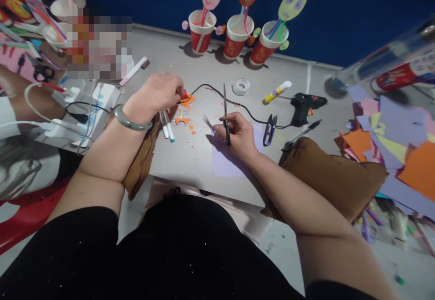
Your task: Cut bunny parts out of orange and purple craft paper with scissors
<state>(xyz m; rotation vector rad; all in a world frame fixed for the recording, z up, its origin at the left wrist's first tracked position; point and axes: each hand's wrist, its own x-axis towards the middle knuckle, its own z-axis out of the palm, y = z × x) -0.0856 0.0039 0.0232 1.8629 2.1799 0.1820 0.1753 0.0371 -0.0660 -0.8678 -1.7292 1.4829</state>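
Scissors [224,105] are in my right hand [239,134], with one blade pointing up and the other, blurred, off to the left. Beneath this hand lies a sheet of light purple paper [224,162]. My left hand [165,90], with a green bangle at the wrist, is curled down over orange paper scraps [183,121]. Its fingertips are partly hidden, so what they pinch, if anything, cannot be made out. Two white markers [167,125] lie just below that hand.
Three red cups [201,37] with paper-faced figures stand along the blue wall. Tape [241,86], a glue stick [277,92], a glue gun [302,108] and thread snips [270,130] lie to the right. Coloured paper [404,132] is piled far right. A power strip [95,114] and another person's arm [30,96] are left.
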